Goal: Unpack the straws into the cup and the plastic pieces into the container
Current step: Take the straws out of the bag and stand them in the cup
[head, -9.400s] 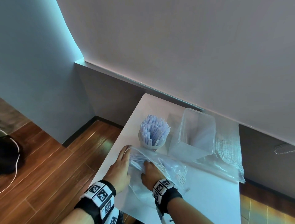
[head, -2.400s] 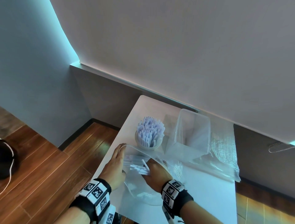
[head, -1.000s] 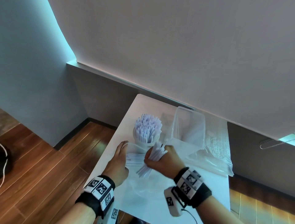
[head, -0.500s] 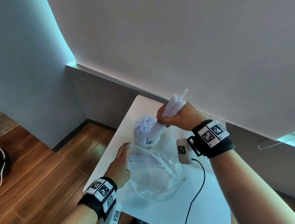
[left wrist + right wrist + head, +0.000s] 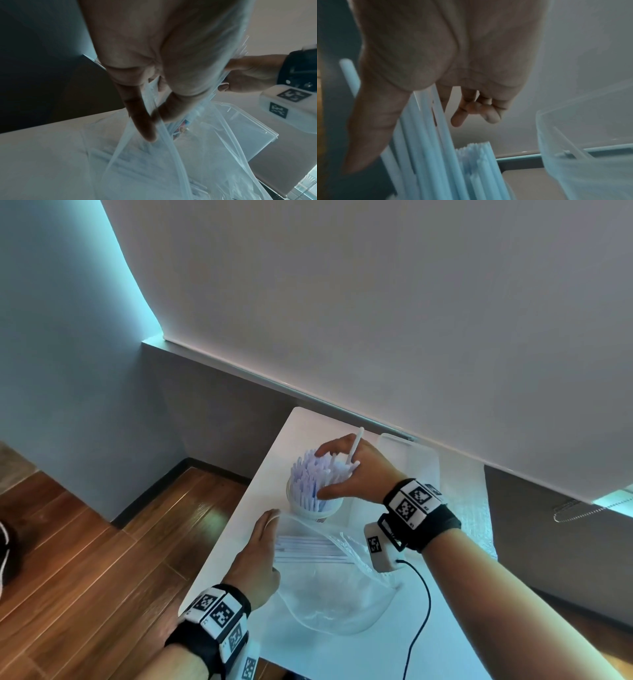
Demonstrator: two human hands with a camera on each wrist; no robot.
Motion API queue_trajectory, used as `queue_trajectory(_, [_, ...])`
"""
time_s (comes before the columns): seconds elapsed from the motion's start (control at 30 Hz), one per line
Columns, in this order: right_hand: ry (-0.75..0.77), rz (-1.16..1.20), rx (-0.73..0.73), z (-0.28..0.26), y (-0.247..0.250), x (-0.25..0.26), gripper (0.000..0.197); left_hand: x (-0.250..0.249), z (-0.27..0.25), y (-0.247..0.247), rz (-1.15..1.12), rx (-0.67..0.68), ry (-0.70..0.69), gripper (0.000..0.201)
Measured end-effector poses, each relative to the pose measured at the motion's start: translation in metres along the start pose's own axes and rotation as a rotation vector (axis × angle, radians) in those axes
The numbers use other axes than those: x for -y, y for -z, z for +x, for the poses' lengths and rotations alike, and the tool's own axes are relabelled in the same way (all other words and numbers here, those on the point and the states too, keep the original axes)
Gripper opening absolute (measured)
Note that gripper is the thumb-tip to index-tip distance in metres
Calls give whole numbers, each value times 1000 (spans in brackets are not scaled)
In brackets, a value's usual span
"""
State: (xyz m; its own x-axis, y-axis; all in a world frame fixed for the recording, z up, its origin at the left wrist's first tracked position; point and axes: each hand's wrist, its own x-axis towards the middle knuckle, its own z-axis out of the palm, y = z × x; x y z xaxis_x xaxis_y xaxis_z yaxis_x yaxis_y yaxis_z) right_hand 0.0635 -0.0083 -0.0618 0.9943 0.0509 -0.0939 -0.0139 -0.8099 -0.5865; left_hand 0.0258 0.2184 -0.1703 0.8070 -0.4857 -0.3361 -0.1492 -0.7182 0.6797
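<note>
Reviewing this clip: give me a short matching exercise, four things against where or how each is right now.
Things:
1. right hand
2. left hand
3. cup
4. loose straws

States:
A. lying flat inside the clear bag
B. standing on the table, packed with straws
C. pinching the bag's open edge
D. over the cup, among its straws

Pairs: 1-D, 2-C, 3-B, 4-A

Wooden floor (image 5: 102,559); grey wall (image 5: 376,302)
</note>
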Motion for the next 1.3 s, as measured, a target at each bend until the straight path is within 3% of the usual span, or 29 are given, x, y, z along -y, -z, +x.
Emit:
queue_trajectory(0.1, [64, 103, -75, -3, 5, 3, 71, 1, 0, 0, 0, 1, 0, 99])
queue_trajectory(0.17, [96, 169, -132, -4, 1, 8, 66, 0, 0, 0, -4, 3, 1, 99])
queue_trajectory(0.3, [94, 150, -227, -2, -22, 7, 17, -2, 2, -1, -16, 11, 18, 101])
queue_trajectory(0.37, [21, 156, -207, -3, -33, 1, 8, -1, 3, -2, -11, 8, 20, 101])
queue_trajectory(0.47, [18, 165, -201, -4, -36, -4, 20, 0, 3, -2, -13, 15, 21, 101])
queue_trajectory(0.6, [95, 175, -350, -8, -27, 0, 48, 0, 2, 0, -11, 20, 16, 101])
queue_trajectory(0.7, [114, 239, -424, -9, -27, 4, 40, 0, 2, 0, -4, 16, 14, 99])
queue_trajectory(0.77, [99, 186, -394, -6, -37, 0, 20, 0, 2, 0, -1, 19, 15, 100])
queue_trajectory(0.8, [64, 136, -364, -4, -43, -4, 19, 0, 2, 0, 0, 19, 16, 100])
queue_trajectory(0.93, [-53, 58, -309, -3, -52, -14, 50, -1, 2, 0, 3, 15, 16, 99])
queue_trajectory(1.03, [-17, 249, -388, -9, -37, -9, 46, 0, 1, 1, -3, 12, 17, 98])
queue_trajectory(1.13, [88, 266, -495, -14, -31, -1, 33, -1, 1, 1, -1, 12, 21, 98])
queue_trajectory(1.3, [120, -102, -218, -12, -58, -11, 42, -4, 2, 1, 16, 18, 17, 99])
